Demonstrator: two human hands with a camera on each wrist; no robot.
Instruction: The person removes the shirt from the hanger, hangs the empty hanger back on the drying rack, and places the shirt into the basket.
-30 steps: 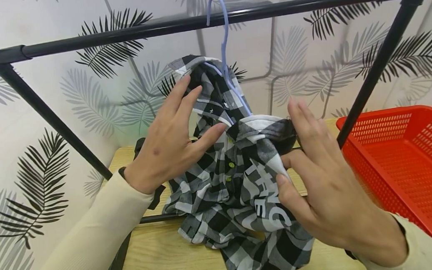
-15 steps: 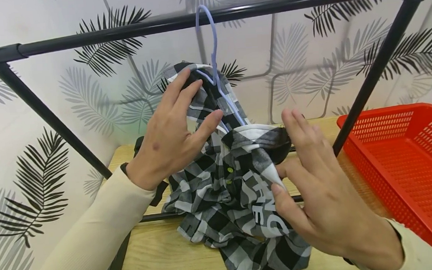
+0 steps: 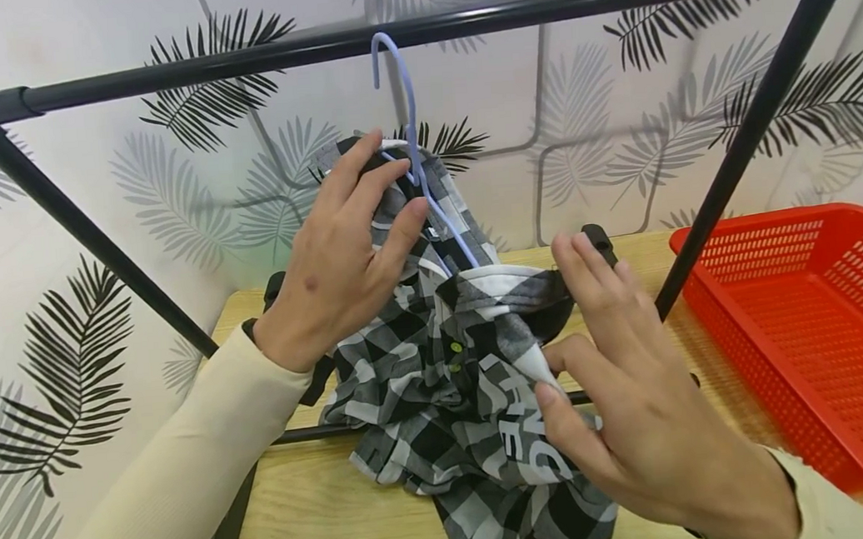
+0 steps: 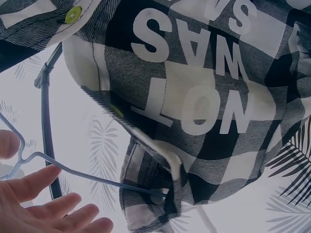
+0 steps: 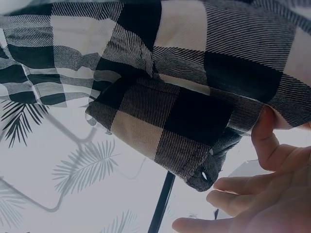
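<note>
Since the earlier frame, the pale-blue hanger (image 3: 414,150) has dropped and swung toward your left, its hook (image 3: 376,71) now lower against the line of the black top rail (image 3: 252,61), while your right hand (image 3: 635,389) has drifted slightly the same way. What matters most, it seems, is hook against rail: in the head view the hook overlaps the bar with its tip below and to your left, but from this angle you can't fairly tell whether the two touch or stand apart in depth. The hanger's neck is close to upright, and one arm slopes down rightward behind the collar (image 3: 511,285) of the black-and-white plaid shirt (image 3: 442,419), which is bunched below and mostly between your hands. Your left hand (image 3: 334,268) is nearer the neck and hook, its fingers extended beside the wire, its grip loose and holding nothing that shows; your right thumb and forefinger pinch the shirt's front edge just under the collar. Pale wood tabletop (image 3: 328,510) spreads beneath, a red plastic basket (image 3: 835,341) sits off to your right, and the leaf-print wall (image 3: 571,109) stands behind the rail.
</note>
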